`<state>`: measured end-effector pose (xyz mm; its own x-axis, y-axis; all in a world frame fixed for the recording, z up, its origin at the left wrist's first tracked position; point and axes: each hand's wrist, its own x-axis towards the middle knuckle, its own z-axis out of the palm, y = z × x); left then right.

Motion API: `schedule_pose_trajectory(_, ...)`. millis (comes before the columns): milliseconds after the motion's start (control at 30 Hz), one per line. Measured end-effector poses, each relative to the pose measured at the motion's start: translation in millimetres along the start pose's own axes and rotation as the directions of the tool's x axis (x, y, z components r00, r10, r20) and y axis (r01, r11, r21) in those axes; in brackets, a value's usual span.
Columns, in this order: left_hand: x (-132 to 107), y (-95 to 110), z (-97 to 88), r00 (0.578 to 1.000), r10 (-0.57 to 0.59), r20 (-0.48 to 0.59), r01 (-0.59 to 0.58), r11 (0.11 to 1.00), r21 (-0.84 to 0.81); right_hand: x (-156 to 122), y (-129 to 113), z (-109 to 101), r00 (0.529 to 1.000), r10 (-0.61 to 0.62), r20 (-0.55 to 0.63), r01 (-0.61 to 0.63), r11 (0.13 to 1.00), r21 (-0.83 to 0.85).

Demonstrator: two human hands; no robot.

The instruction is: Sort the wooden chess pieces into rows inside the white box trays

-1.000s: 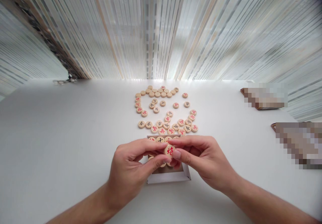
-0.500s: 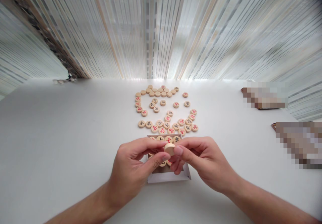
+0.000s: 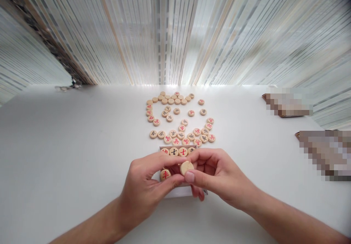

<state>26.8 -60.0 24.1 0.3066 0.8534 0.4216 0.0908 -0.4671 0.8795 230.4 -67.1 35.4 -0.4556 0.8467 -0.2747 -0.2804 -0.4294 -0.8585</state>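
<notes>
A round wooden Chinese chess piece [image 3: 187, 167], its visible face blank, is pinched between my left hand [image 3: 153, 176] and my right hand [image 3: 219, 176]. Thumb and forefinger of each hand touch its sides. Right below them lies an open shallow box [image 3: 178, 191] with white walls, partly covered by my fingers. Inside it, along the far wall, sits a row of pieces, among them a black-marked piece [image 3: 173, 152] and a red-marked piece [image 3: 183, 151]. Nearer me in the box lies another red-marked piece [image 3: 165, 175].
Many loose chess pieces [image 3: 176, 141] lie on the white table [image 3: 82, 156] beyond the box, some face up, some blank side up. Two pixelated box-like objects [image 3: 285, 105] stand at the right. A striped curtain [image 3: 175, 32] hangs behind the table.
The held piece has tilted, showing more of its blank face, and has shifted slightly toward me. My hands moved little. A red-marked piece in the box's near row now shows.
</notes>
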Motion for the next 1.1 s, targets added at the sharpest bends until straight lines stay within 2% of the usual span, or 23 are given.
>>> schedule_pose_trajectory(133,-0.9,-1.4,-0.6,0.992,0.114,0.054,-0.118,0.991,0.07,-0.2,1.9,-1.8,0.998,0.06,-0.024,-0.061,0.998,-0.035)
schedule_pose_trajectory(233,-2.1,-0.1,-0.1,0.985,0.152,0.082,-0.16,0.983,0.093,-0.5,2.1,-2.7,0.995,0.074,-0.065,-0.079,0.993,-0.083)
schedule_pose_trajectory(467,1.8,7.3,1.6,0.991,0.095,0.095,-0.1,0.994,0.043,-1.3,-0.7,-2.5,0.999,0.027,-0.037,-0.031,0.995,-0.097)
schedule_pose_trajectory(700,0.8,4.7,0.6,0.997,0.055,0.058,-0.055,0.998,0.005,0.4,0.0,-5.1,0.998,-0.034,0.055,0.034,0.999,0.004)
schedule_pose_trajectory(933,-0.9,1.4,1.0,0.995,0.083,0.06,-0.083,0.997,-0.005,0.3,1.5,-7.1,0.997,-0.013,0.08,0.006,0.996,0.087)
schedule_pose_trajectory(1100,-1.9,1.2,1.1,0.997,0.055,0.052,-0.054,0.998,-0.025,-0.2,4.7,-8.8,0.997,-0.005,0.072,0.002,0.999,0.045)
